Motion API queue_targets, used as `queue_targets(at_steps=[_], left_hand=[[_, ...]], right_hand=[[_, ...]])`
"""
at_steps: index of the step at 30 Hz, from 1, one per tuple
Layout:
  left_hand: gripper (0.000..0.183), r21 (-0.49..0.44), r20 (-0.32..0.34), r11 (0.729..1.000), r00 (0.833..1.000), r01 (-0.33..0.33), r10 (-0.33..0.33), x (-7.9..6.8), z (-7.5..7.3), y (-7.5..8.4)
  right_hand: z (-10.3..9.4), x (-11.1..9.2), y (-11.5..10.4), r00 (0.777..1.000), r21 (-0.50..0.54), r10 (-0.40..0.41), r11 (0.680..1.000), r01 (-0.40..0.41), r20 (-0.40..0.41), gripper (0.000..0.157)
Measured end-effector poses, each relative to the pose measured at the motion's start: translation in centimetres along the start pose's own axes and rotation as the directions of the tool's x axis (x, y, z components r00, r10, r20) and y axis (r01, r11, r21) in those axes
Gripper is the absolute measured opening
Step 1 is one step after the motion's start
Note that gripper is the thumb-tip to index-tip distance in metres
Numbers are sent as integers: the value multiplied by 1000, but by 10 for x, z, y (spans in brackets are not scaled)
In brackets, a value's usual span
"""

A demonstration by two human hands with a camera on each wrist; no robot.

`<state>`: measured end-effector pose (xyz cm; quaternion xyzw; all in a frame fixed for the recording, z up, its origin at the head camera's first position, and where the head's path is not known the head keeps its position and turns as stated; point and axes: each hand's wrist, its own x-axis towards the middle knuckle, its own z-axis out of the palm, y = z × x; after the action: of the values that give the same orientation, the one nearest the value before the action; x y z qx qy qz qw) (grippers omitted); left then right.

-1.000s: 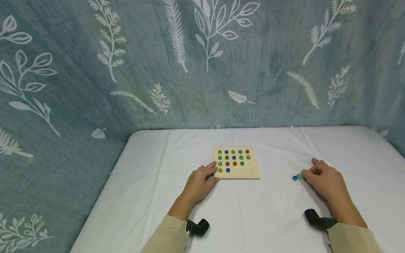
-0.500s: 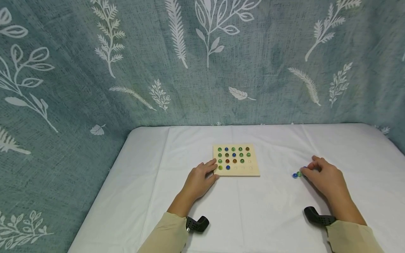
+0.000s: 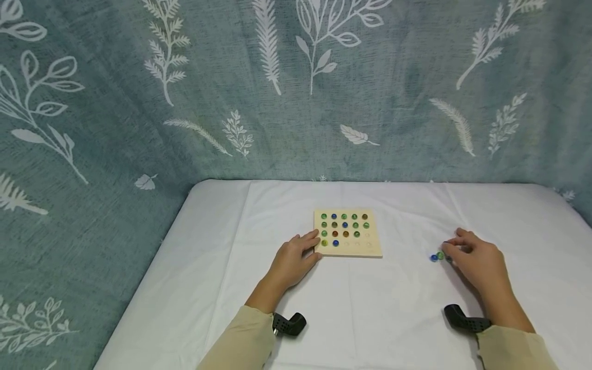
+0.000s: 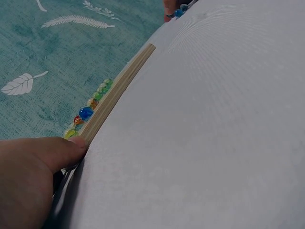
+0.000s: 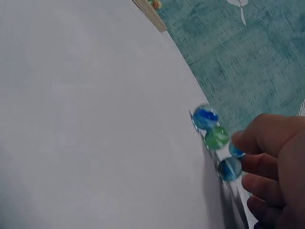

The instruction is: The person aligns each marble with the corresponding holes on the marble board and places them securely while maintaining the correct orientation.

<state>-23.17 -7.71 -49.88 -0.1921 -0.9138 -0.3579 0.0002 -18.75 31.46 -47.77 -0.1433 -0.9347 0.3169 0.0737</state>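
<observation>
A pale wooden board point(image 3: 351, 250) bears rows of green, blue and amber marbles, with several bare hollows at its front right. My left hand point(image 3: 292, 263) rests against the board's left edge, fingers on its side and thumb at the near corner; the left wrist view shows the thumb point(image 4: 71, 149) touching that corner. To the right, my right hand point(image 3: 478, 262) pinches a blue marble point(image 5: 236, 150) between thumb and fingers. Close beside it on the cloth lie a blue marble point(image 5: 206, 117), a green marble point(image 5: 217, 138) and a clear bluish marble point(image 5: 229, 169).
A white cloth point(image 3: 393, 303) covers the table, and a teal leaf-print curtain point(image 3: 277, 128) hangs behind and at the left. Black wrist devices point(image 3: 290, 325) are worn on both wrists, over beige sleeves.
A blue marble now shows at my right fingertips, slightly above the others, where the fingers were among the marbles before. The left hand stays at the board; the head view shifts slightly.
</observation>
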Motion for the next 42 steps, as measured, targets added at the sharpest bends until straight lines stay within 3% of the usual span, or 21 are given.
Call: queue_targets(at_steps=[5,13,23,30,42], left_hand=[[45,20,2,1000,1000,-23,23,0,0,1],[45,21,-7,1000,1000,-11,11,0,-2,1],[45,5,-8,1000,1000,3,-3,0,-1,0],[44,-5,-9,1000,1000,7,-7,-1,1,0],[44,12,-12,1000,1000,-22,23,-1,0,-3]], right_hand=[[1,-6,-20,998,97,-53,994,54,-13,52],[15,-6,-60,990,201,-139,971,130,28,49],[45,0,-97,993,319,-57,947,22,102,49],[70,1,-107,989,371,-25,928,-31,146,44],[86,0,-101,983,303,-140,948,99,116,33]])
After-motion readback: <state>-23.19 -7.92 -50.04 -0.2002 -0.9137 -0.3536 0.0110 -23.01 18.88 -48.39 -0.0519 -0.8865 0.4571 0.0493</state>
